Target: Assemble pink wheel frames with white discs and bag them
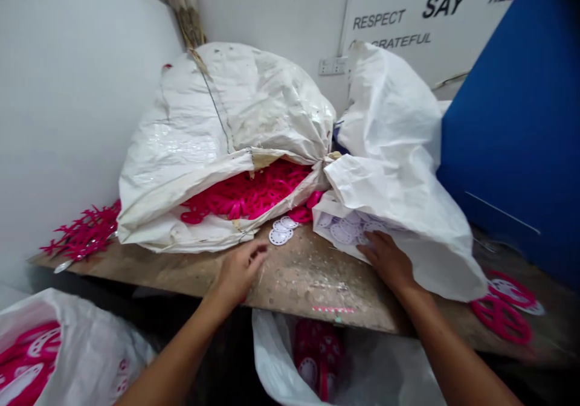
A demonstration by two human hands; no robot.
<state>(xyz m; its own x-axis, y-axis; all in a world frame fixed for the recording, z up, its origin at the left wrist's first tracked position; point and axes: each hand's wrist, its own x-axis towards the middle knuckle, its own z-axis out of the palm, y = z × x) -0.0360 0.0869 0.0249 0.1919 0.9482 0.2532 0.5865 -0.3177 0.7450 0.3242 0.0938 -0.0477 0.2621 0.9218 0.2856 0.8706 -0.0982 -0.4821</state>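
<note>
open left hand [240, 270] hovering over the counter [312, 279], open right hand [387, 261] pressing a white sack [399, 152] at 4 o'clock, pink plastic pieces [244, 191] filling a woven sack [217, 134] at 11 o'clock.

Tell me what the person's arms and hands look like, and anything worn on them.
The left hand and right hand are bare, without gloves or rings. The left forearm and right forearm are also bare: no sleeves, watch or bands show.

The woven sack [217, 110] is hiding most of the pink pieces [247, 191], and the wall sign [408, 25] is running off the far edge.
</note>
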